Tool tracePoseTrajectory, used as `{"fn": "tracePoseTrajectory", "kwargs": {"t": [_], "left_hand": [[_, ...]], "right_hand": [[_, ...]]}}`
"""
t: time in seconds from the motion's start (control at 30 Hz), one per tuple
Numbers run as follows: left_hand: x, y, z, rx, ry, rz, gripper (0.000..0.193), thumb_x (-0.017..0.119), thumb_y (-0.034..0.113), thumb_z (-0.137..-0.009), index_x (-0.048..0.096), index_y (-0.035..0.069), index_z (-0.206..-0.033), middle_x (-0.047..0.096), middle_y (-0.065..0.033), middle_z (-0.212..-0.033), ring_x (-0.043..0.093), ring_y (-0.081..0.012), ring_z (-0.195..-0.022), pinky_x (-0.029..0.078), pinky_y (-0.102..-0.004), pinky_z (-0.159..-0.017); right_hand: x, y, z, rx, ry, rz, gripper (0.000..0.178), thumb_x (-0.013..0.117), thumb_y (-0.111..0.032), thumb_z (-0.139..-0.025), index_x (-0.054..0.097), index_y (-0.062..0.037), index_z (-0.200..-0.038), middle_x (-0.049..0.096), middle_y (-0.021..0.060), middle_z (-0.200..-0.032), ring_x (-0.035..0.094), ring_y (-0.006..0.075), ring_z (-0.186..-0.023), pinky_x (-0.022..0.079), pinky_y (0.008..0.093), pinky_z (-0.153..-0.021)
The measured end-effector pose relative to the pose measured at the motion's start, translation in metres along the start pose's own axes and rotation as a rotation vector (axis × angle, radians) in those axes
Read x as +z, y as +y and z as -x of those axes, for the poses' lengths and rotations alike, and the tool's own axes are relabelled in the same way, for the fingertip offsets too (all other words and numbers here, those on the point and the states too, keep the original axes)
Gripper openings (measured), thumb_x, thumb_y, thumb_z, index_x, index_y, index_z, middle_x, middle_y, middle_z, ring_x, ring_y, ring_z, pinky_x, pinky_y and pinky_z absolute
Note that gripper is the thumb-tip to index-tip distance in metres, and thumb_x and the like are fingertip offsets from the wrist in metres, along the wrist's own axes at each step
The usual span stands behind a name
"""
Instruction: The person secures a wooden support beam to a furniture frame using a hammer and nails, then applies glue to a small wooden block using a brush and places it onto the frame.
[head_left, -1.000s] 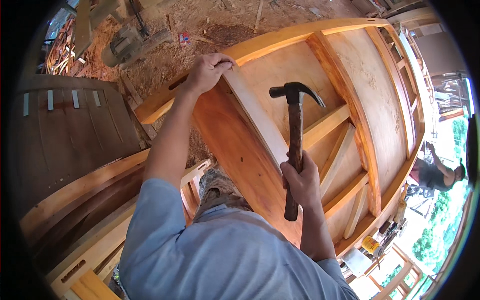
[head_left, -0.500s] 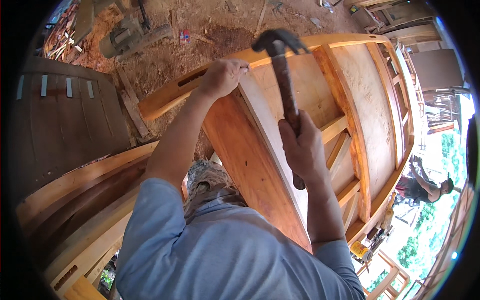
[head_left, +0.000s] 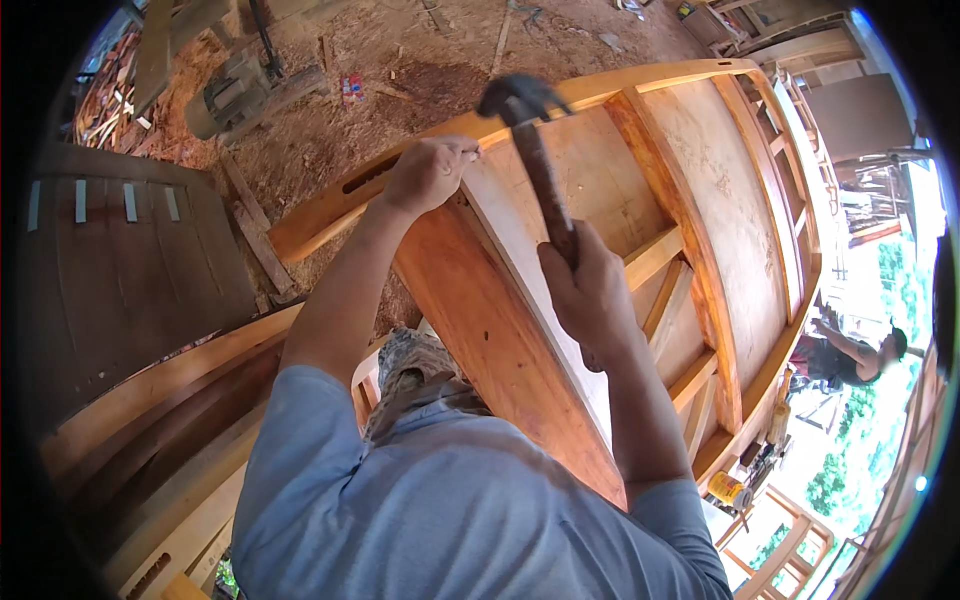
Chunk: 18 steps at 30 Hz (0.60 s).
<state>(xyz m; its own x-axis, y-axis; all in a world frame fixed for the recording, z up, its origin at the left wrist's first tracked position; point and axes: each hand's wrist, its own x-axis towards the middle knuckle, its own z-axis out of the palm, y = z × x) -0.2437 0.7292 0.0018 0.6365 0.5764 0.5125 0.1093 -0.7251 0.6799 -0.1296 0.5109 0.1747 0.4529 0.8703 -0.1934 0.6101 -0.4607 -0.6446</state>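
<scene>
The hammer [head_left: 541,175], blurred at its head, is partly hidden by the right hand [head_left: 590,287]. Whether the left hand [head_left: 427,177] pinches anything is unclear. The lower edge crops the blue shirt [head_left: 475,505].

One left hand [head_left: 428,178] and one right hand [head_left: 590,290] are counted, two in all. One hammer [head_left: 543,182] is seen. Two bare forearms [head_left: 345,290] and two blue sleeves [head_left: 310,420] are shown. Four pale strips [head_left: 81,201] are counted on one brown panel [head_left: 130,280]. One motor [head_left: 233,97], one yellow tub [head_left: 729,490] and one co-worker [head_left: 845,358] are also found.
</scene>
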Motion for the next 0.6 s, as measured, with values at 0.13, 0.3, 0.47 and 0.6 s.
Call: {"fn": "tracePoseTrajectory", "kwargs": {"t": [0.13, 0.3, 0.47, 0.6], "left_hand": [[-0.001, 0.0, 0.0, -0.067, -0.037, -0.008, 0.009, 0.064, 0.007, -0.095, 0.07, 0.001, -0.097, 0.074, -0.0147, -0.093, 0.072, -0.0308, -0.085, 0.057, -0.0378, -0.075], [0.0, -0.004, 0.002, -0.004, 0.02, 0.027, 0.01, 0.066, 0.009, -0.094, 0.07, 0.001, -0.097, 0.074, -0.015, -0.092, 0.072, -0.0314, -0.085, 0.057, -0.0387, -0.075], [0.0, -0.001, -0.001, -0.056, -0.076, -0.117, 0.007, 0.069, 0.008, -0.091, 0.071, 0.002, -0.092, 0.074, -0.0136, -0.09, 0.072, -0.0318, -0.082, 0.057, -0.0395, -0.074], [0.003, 0.003, 0.004, -0.082, 0.002, 0.005, 0.005, 0.071, 0.007, -0.089, 0.072, 0.003, -0.089, 0.074, -0.0132, -0.088, 0.071, -0.0307, -0.083, 0.057, -0.0402, -0.076]], "right_hand": [[-0.005, 0.008, -0.005, 0.079, -0.112, 0.086, 0.029, 0.062, -0.024, -0.097, 0.057, 0.0023, -0.108, 0.063, 0.0257, -0.075, 0.064, 0.0434, -0.07, 0.05, 0.0473, -0.068], [-0.011, -0.018, 0.023, -0.092, 0.093, -0.177, 0.025, 0.064, -0.018, -0.097, 0.056, 0.0007, -0.111, 0.058, 0.0217, -0.07, 0.06, 0.0371, -0.062, 0.048, 0.0435, -0.061], [0.015, 0.023, -0.005, -0.094, -0.001, 0.105, 0.026, 0.063, -0.02, -0.097, 0.054, 0.0022, -0.108, 0.06, 0.0251, -0.072, 0.063, 0.0433, -0.069, 0.049, 0.0468, -0.066], [-0.006, -0.02, 0.005, 0.081, -0.042, -0.011, 0.03, 0.06, -0.026, -0.097, 0.056, 0.003, -0.105, 0.064, 0.0309, -0.079, 0.065, 0.049, -0.082, 0.049, 0.0532, -0.074]]}}
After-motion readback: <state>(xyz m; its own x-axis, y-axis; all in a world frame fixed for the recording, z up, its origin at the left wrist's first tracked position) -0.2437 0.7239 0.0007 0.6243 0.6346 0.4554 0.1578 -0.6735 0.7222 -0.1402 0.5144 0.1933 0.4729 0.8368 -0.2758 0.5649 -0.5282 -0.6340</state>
